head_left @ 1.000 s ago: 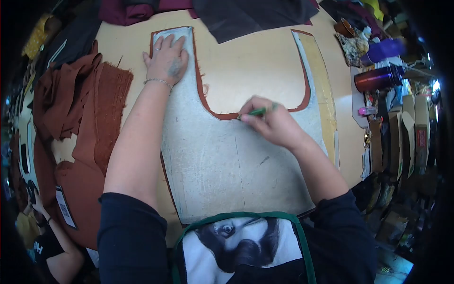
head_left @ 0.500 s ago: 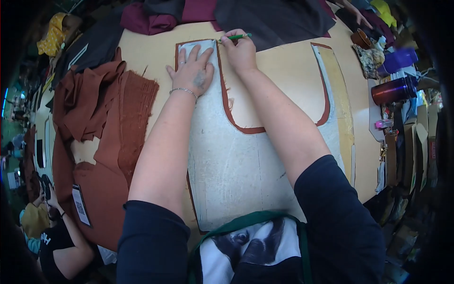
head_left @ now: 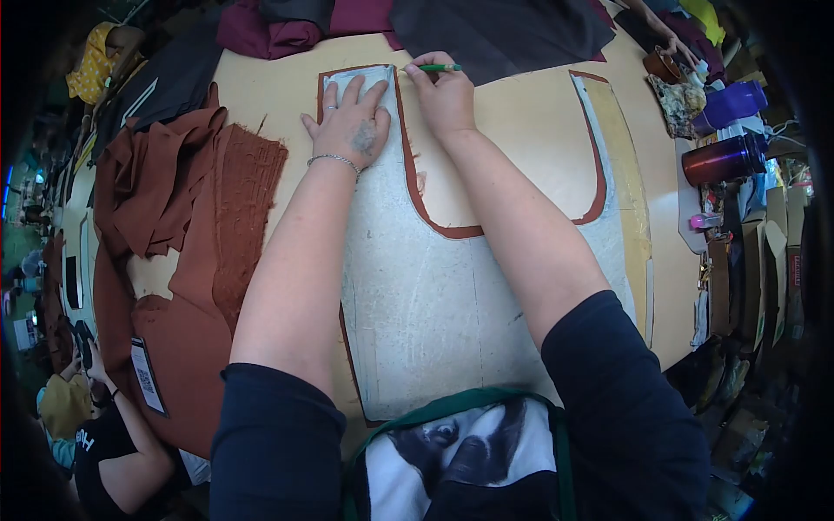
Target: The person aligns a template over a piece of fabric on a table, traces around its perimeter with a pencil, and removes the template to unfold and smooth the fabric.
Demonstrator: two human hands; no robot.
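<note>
A large grey-white garment pattern (head_left: 417, 304) with a deep U-shaped cutout lies on rust-brown fabric (head_left: 452, 232), whose edge shows as a narrow border around it. My left hand (head_left: 352, 130) rests flat on the upper left arm of the pattern, fingers spread. In my right hand (head_left: 445, 100) is a green pencil (head_left: 441, 68), pinched between the fingers. Its point is by the pattern's upper inner corner, at the fabric border; whether it touches is too small to tell.
Loose rust-brown fabric (head_left: 165, 182) is heaped on the left, with a QR-code card (head_left: 148, 378). Dark cloth (head_left: 504, 39) lies along the far side. A purple tumbler (head_left: 724, 161) stands right. Another person's hand (head_left: 678, 48) reaches in at upper right; someone holds a phone (head_left: 84, 343) at left.
The whole view has shifted slightly. My hands keep nearly the same places on the pattern. At upper right, the other person's hand has moved down and to the right.
</note>
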